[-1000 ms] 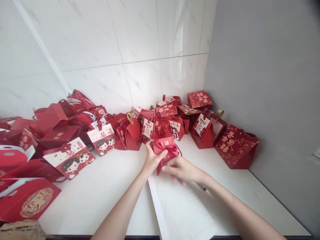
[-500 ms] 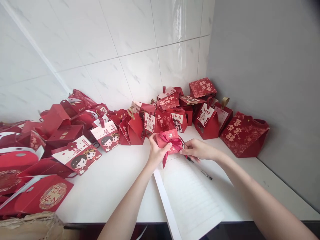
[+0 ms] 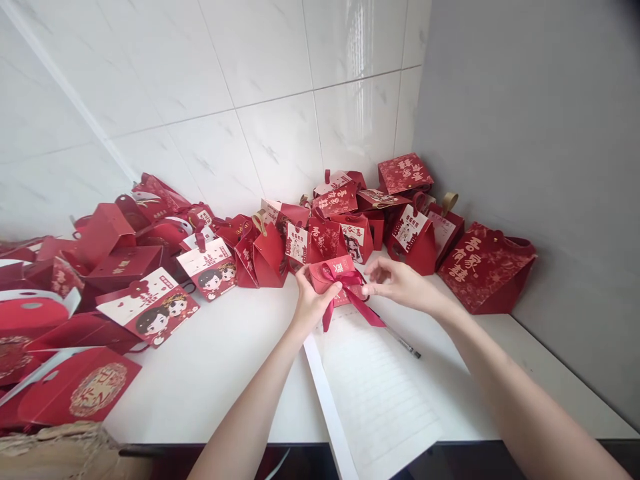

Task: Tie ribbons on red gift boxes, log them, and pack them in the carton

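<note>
A small red gift box (image 3: pixel 328 272) with gold characters sits in my left hand (image 3: pixel 311 297), whose thumb presses on its front. A dark pink ribbon (image 3: pixel 361 308) is tied in a bow around the box, and its two tails hang down. My right hand (image 3: pixel 393 283) is at the right side of the bow, thumb and index finger curved and apart, the thumb tip close to the ribbon. Whether it touches the ribbon I cannot tell. Beneath the box lies a lined notebook (image 3: pixel 383 393), and a pen (image 3: pixel 404 343) rests beside it, partly hidden by the ribbon.
Many red paper gift boxes are heaped along the left (image 3: pixel 107 393) and against the tiled wall (image 3: pixel 275 133). A larger patterned red box (image 3: pixel 485 270) stands at the right by the grey wall (image 3: pixel 530 133). Brown crumpled material (image 3: pixel 60 450) is at the lower left table edge.
My right hand has let go of the ribbon tail and risen slightly, its fingers parting. The right tail now hangs down over the pen. My left hand keeps holding the box.
</note>
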A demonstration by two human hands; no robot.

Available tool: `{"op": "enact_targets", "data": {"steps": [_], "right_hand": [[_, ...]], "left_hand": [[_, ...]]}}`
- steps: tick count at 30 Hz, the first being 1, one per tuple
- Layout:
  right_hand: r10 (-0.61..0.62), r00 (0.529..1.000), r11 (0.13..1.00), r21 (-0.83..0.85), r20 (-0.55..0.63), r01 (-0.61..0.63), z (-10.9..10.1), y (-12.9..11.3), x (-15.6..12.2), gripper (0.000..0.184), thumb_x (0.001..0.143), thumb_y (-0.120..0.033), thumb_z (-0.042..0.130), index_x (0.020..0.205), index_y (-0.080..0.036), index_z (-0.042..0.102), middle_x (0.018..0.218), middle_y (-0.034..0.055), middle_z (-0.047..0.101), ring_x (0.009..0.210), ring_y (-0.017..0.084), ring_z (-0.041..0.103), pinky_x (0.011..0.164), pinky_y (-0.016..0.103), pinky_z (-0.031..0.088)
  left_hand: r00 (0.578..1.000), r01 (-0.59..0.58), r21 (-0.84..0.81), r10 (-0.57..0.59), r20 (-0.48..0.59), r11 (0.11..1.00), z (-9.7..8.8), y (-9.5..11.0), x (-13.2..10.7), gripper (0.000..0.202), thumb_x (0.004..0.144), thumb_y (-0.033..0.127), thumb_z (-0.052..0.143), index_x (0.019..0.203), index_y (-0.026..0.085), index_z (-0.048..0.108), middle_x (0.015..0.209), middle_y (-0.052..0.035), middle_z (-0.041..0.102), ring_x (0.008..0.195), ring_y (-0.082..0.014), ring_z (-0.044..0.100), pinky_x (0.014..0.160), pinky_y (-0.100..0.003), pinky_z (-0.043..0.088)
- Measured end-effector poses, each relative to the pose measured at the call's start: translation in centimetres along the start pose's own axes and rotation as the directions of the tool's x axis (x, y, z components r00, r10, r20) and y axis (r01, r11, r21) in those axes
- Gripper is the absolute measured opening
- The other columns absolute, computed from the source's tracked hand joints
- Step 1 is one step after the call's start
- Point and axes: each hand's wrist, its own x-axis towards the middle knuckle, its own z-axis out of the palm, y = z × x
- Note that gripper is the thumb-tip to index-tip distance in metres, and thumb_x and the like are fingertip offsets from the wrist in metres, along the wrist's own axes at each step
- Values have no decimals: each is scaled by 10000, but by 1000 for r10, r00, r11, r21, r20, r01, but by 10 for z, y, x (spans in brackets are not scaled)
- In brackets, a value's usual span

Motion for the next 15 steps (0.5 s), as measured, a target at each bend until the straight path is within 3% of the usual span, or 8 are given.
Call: {"op": "enact_targets", "data": {"steps": [3, 5, 8, 11, 15], "right_hand": [[-144, 974, 988, 34, -174, 152, 18, 5, 6, 319, 690, -464, 665, 841, -196, 585, 940, 52, 552, 831, 186, 558, 640, 293, 497], [-150, 967, 983, 78, -208, 169, 28, 9, 9, 267, 711, -447, 640, 769, -192, 585, 912, 48, 525, 797, 175, 558, 645, 304, 520], [-79, 975, 970, 209, -207, 123, 35, 14, 11, 247, 729, -427, 604, 769, -188, 558, 858, 34, 527, 668, 143, 554, 562, 287, 526], [-66, 970, 967, 225, -235, 120, 36, 14, 12, 241, 715, -393, 608, 823, -184, 554, 821, 32, 562, 714, 162, 568, 559, 277, 518], [-51, 967, 962, 246, -248, 114, 37, 12, 13, 255, 684, -359, 622, 859, -185, 560, 793, 24, 563, 748, 166, 567, 553, 258, 497]], "left_hand": [[1000, 16, 49, -15, -12, 999, 1, -1, -2, 677, 677, 392, 683, 1178, 193, 273, 1276, -142, 371, 1240, -266, 369, 1025, -420, 308], [998, -8, 140, 17, -64, 990, 0, 0, -3, 726, 671, 419, 682, 1231, 188, 282, 1339, -150, 313, 1308, -291, 258, 1067, -456, 231], [975, -177, 233, 203, -94, 956, -2, 2, -1, 694, 753, 444, 595, 1320, 215, 267, 1432, -119, 222, 1368, -264, 128, 1110, -440, 129], [930, -339, 236, 362, -62, 911, -5, 4, 4, 464, 870, 422, 432, 1294, 249, 362, 1426, -68, 285, 1359, -208, 191, 1110, -380, 156], [924, -346, 235, 373, -83, 908, -3, 4, 9, 196, 878, 355, 439, 989, 222, 532, 1242, -69, 475, 1208, -207, 411, 1020, -381, 312]]}}
